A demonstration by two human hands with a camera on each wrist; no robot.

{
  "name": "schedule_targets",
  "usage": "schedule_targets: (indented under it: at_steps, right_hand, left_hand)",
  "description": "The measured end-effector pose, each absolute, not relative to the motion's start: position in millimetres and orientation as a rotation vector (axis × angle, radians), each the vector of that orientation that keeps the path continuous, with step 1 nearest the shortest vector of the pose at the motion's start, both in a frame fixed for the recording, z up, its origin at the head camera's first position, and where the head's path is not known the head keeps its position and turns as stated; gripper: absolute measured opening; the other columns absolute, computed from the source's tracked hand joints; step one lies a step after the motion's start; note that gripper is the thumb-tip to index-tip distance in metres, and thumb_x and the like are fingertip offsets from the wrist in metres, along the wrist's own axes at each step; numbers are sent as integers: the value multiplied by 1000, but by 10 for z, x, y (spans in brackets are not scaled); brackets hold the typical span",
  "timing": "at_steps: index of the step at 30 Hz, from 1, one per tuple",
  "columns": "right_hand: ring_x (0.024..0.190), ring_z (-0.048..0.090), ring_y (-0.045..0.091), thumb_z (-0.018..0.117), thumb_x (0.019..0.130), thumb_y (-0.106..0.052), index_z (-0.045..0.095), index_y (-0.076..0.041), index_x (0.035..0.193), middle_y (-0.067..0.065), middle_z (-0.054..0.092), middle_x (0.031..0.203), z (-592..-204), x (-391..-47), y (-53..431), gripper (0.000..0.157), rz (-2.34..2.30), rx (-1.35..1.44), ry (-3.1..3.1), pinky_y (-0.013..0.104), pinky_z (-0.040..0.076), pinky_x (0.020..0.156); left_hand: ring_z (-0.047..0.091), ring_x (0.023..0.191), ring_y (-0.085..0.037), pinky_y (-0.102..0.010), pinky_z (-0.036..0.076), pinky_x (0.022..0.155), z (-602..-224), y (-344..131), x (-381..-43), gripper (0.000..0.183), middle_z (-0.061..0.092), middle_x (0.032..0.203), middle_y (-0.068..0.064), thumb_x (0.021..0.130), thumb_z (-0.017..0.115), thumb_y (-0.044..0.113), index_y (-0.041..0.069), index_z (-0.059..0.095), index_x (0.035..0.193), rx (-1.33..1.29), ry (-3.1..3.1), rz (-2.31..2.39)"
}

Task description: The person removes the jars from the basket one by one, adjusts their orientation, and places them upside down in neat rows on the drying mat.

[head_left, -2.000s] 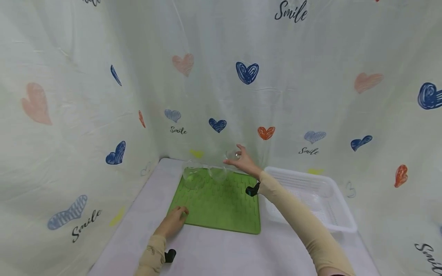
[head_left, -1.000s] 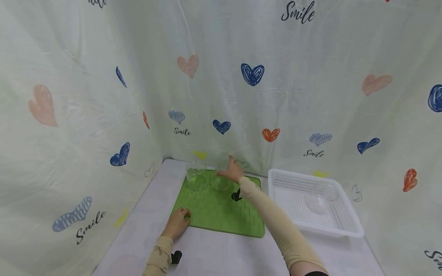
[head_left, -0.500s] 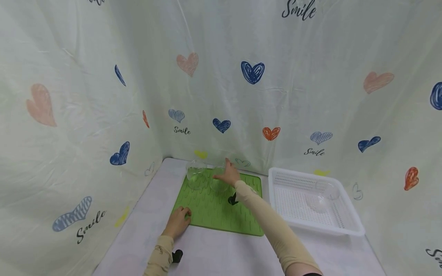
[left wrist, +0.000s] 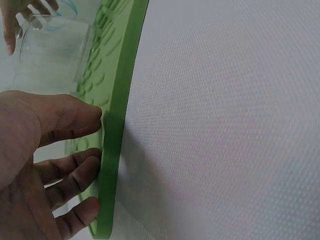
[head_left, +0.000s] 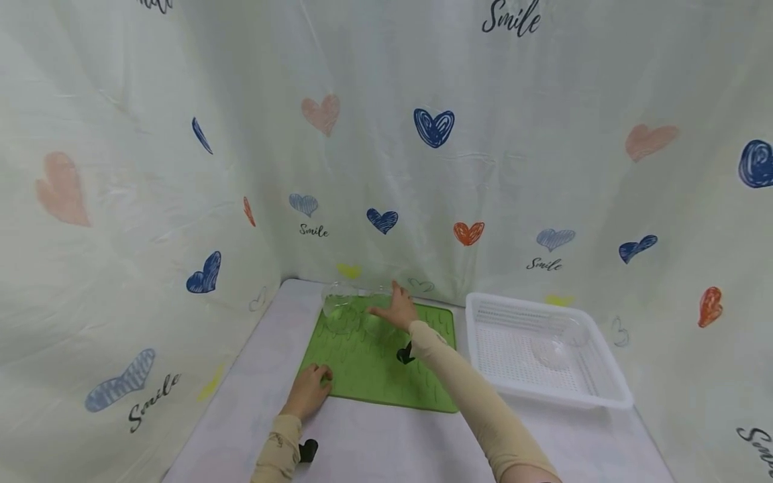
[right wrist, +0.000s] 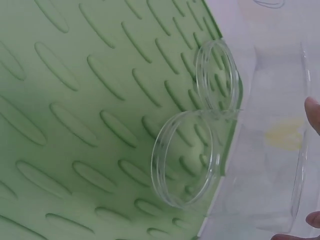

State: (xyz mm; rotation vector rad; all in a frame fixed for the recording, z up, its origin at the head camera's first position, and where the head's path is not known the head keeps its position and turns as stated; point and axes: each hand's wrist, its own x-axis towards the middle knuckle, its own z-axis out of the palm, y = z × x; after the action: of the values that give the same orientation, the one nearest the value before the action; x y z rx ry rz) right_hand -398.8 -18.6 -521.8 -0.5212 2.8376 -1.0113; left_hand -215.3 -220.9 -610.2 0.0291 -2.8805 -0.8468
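Observation:
Two clear drinking glasses stand side by side at the back left of a green drying mat (head_left: 386, 379) with raised oval ridges. Around the upper end of the right-hand glass (right wrist: 262, 172) my right hand (head_left: 400, 310) has its thumb and fingers, one on either side in the right wrist view. The other glass (head_left: 340, 312) is a short way to its left. My left hand (head_left: 309, 390) is at the front left corner of the mat, its loosely bent fingertips touching the mat's edge in the left wrist view.
A white perforated plastic basket (head_left: 480, 362) stands right of the mat, with a clear glass (head_left: 551, 352) lying inside. The table has a white cloth (head_left: 386, 446). A curtain (head_left: 531, 161) printed with hearts hangs behind and at both sides.
My right hand has come down from above the back edge of the mat, bringing the glass to stand on it, then moved slightly left. The left hand has stayed at the mat's corner.

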Motion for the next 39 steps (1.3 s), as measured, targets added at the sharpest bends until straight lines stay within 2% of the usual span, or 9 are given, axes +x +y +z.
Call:
schedule_targets:
  at_steps: [4, 9, 14, 20, 28, 34, 39]
  right_hand:
    - [138, 34, 43, 67, 84, -56, 13, -7, 155, 26, 25, 154, -5212, -3945, -60, 102, -1096, -525, 2824, 57, 38, 107]
    - [139, 35, 40, 64, 84, -61, 15, -11, 155, 22, 26, 156, -5196, -3842, 81, 100, -1254, -489, 2806, 57, 38, 108]
    - [138, 36, 37, 64, 84, -59, 17, -13, 155, 17, 27, 156, -5109, -3654, 274, 97, -1462, -493, 2757, 57, 37, 109]
    - [135, 40, 35, 66, 85, -55, 22, -15, 153, 14, 35, 152, -5001, -3391, 606, 91, -1696, -470, 2736, 55, 41, 105]
    - [129, 47, 34, 69, 86, -48, 31, -15, 149, 16, 46, 142, -4957, -3121, 1275, 81, -1903, -266, 2787, 50, 45, 102]
    - [125, 50, 36, 69, 88, -40, 37, -11, 145, 17, 50, 138, -5076, -3063, 1889, 72, -2015, -72, 2898, 50, 49, 97]
    - [123, 49, 39, 70, 88, -36, 40, -7, 142, 21, 48, 137, -5144, -3133, 2463, 69, -2127, 209, 2970, 52, 46, 99]
  left_hand:
    - [58, 83, -24, -44, 52, 74, -6087, -2196, -2169, 12, 59, 91, -8, 82, 69, 8, 10, 64, 94, 28, -2873, -851]
    - [59, 84, -25, -45, 52, 76, -6104, -2196, -2183, 12, 59, 92, -8, 83, 69, 9, 10, 65, 94, 42, -2885, -835]
    - [58, 85, -26, -46, 53, 76, -6085, -2183, -2185, 12, 59, 94, -10, 84, 69, 9, 9, 65, 95, 66, -2902, -853]
    - [58, 84, -27, -47, 52, 75, -6068, -2175, -2190, 12, 59, 93, -11, 84, 68, 9, 7, 65, 95, 60, -2918, -825]
    - [57, 85, -27, -47, 52, 75, -6082, -2156, -2196, 13, 59, 93, -12, 84, 68, 10, 7, 65, 96, 67, -2918, -802]
    - [55, 81, -25, -46, 50, 72, -6093, -2165, -2189, 11, 58, 89, -11, 83, 68, 8, 7, 64, 93, 47, -2915, -784]
    - [55, 79, -25, -45, 50, 71, -6092, -2168, -2223, 10, 57, 88, -11, 83, 67, 8, 7, 64, 93, 27, -2932, -766]
